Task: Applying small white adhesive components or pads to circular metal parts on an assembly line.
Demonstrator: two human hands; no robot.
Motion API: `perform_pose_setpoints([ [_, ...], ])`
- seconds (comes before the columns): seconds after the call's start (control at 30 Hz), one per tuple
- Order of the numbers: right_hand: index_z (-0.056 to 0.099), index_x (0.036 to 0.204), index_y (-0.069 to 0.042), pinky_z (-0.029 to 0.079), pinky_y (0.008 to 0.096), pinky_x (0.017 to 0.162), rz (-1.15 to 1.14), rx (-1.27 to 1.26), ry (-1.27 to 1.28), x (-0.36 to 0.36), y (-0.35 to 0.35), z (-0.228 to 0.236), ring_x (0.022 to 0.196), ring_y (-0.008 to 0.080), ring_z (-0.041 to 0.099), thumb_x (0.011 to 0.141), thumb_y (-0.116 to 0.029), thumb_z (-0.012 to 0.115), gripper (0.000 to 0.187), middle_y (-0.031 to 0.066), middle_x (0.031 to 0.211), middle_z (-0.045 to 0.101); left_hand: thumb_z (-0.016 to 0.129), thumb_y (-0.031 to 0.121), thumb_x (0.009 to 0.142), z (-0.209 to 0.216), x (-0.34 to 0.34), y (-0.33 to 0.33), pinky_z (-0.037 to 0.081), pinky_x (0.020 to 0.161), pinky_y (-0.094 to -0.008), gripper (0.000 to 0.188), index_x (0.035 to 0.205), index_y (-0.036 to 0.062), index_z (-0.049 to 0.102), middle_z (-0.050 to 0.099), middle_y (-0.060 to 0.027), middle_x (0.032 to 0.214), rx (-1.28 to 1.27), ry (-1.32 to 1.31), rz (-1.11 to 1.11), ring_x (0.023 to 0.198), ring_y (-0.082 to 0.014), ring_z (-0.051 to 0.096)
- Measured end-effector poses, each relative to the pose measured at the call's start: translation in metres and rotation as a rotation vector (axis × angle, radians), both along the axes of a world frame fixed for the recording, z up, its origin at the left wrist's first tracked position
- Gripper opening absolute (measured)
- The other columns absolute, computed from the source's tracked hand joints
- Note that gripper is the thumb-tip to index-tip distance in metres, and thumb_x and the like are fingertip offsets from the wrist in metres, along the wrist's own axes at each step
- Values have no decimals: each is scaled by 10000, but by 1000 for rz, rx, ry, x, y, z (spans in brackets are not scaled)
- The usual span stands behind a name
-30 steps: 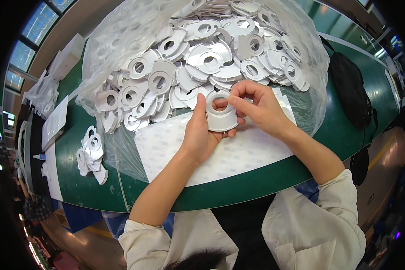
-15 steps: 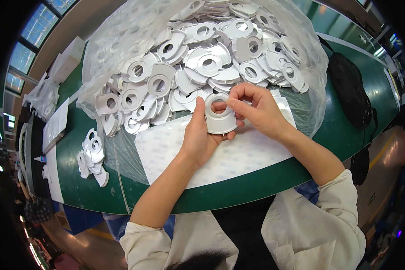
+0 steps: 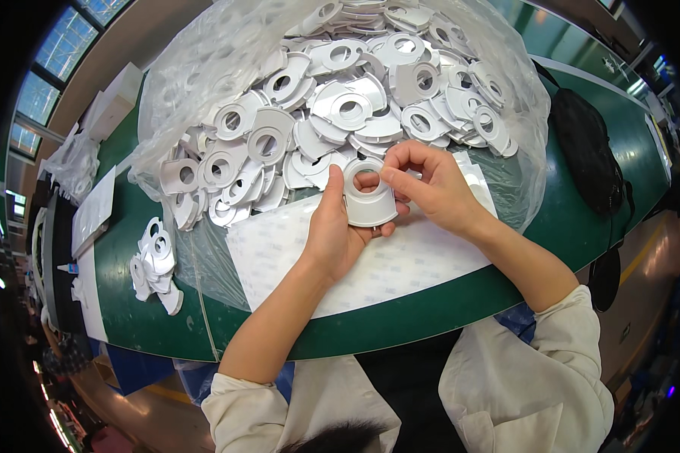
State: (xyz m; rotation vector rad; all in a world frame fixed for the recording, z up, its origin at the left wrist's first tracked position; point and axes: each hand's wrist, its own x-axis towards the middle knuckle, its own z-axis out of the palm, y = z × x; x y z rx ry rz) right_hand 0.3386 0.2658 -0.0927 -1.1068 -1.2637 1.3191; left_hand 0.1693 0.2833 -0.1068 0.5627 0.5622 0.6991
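Note:
A white plastic part with a round hole and a flared lower edge is held up over a printed white sheet. My left hand grips it from the left and below, thumb along its side and fingertips showing beneath and through the hole. At its upper right rim, my right hand pinches with thumb and forefinger; whether anything small sits between them cannot be made out. Just beyond both hands lies a large heap of similar white parts on clear plastic film.
On the green table, a small pile of white parts lies to the left. A crumpled clear plastic bag surrounds the heap. A black pouch rests at the right. A white box stands far left.

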Motion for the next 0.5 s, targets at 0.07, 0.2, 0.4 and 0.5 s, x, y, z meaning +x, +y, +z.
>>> perform_pose_setpoints([
  [0.07, 562, 878, -17, 426, 186, 529, 3, 8, -7, 0, 0, 0, 579, 48, 520, 891, -117, 610, 111, 3, 786, 562, 136, 532, 995, 0, 0, 0, 459, 623, -315, 625, 1143, 38, 488, 597, -118, 1038, 5, -12, -3, 897, -225, 616],
  [0.2, 561, 879, -14, 429, 185, 532, 4, 10, -12, -1, -1, 2, 566, 50, 517, 889, -114, 614, 114, 7, 796, 564, 141, 535, 994, -1, -1, 0, 459, 624, -318, 619, 1141, 41, 485, 595, -120, 1053, 3, -2, 3, 897, -227, 616],
  [0.4, 571, 882, -22, 456, 206, 563, -42, 87, -99, -2, -2, -2, 666, 62, 550, 883, -112, 621, 103, 11, 885, 559, 146, 538, 993, 2, 0, -1, 457, 630, -315, 615, 1129, 45, 487, 592, -118, 1049, -5, 0, 11, 890, -226, 610],
  [0.5, 594, 899, -21, 480, 255, 605, -95, 382, -394, -1, -2, 2, 741, 107, 573, 842, -92, 649, 106, 42, 911, 566, 150, 546, 990, 4, 0, -1, 456, 632, -313, 618, 1121, 47, 492, 591, -117, 1048, -10, 13, 14, 890, -224, 608],
])
